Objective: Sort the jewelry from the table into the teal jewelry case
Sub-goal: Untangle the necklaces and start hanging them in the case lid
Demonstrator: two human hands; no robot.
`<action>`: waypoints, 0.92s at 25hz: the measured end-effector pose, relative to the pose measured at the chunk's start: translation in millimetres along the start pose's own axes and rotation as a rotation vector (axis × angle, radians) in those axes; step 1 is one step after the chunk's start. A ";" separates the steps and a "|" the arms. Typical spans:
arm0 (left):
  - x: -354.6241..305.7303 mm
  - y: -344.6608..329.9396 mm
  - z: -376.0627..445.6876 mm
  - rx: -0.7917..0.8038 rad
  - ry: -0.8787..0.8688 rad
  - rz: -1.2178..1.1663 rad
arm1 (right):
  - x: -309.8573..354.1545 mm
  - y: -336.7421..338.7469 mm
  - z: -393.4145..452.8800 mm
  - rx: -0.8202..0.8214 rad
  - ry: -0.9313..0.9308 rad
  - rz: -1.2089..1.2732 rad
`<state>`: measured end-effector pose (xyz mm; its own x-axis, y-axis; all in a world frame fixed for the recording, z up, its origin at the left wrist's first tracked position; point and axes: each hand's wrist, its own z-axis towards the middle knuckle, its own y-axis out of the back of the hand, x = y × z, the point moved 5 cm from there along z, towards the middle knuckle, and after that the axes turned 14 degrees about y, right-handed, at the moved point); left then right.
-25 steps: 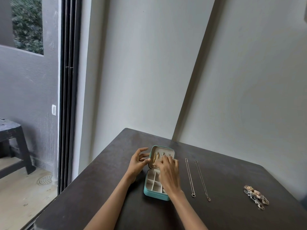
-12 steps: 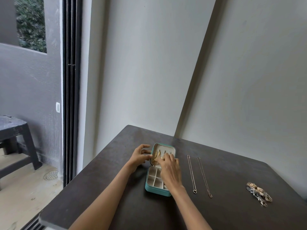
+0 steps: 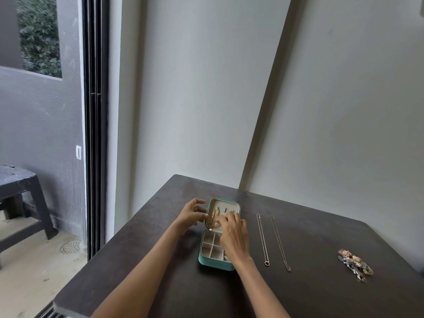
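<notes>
The teal jewelry case (image 3: 215, 263) lies open near the middle of the dark table (image 3: 160, 260), with its lid (image 3: 226, 204) folded back on the far side and its base, divided into small cream compartments, on the near side. A gold chain (image 3: 213, 217) lies in the left part of the lid. The left hand (image 3: 191, 214) is at the left edge of the lid; its fingers are curled and its fingertips touch the teal rim there, so it seems to steady the lid, but I cannot tell whether it really grips it. The right hand (image 3: 234, 236) reaches over the base of the case, and its fingers are bent down together at the lower part of the lid, just beside the gold chain; the view is too small to show whether they pinch the chain or only touch the lining. To the right of the case, two thin silver necklaces (image 3: 262, 239) lie stretched out straight and almost parallel, close to each other, each with a small pendant at the near end. Farther to the right of the case, well apart from the necklaces, a small pile of mixed jewelry (image 3: 354, 265) in gold and silver tones rests on the table. Far to the left of the case, behind a sliding door frame (image 3: 95, 134), stands a dark plastic stool (image 3: 20, 191).
</notes>
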<state>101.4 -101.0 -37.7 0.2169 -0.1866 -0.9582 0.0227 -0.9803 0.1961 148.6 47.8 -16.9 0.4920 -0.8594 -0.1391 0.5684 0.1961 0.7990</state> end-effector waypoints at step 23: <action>5.9 -7.2 0.0 -0.055 0.077 -0.051 | -11.5 -6.9 -4.0 0.007 -0.135 0.107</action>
<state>102.5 -95.1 -44.8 0.2884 -0.1287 -0.9488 0.0890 -0.9830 0.1604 141.7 58.2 -23.1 0.4564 -0.8894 0.0267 0.5126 0.2873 0.8091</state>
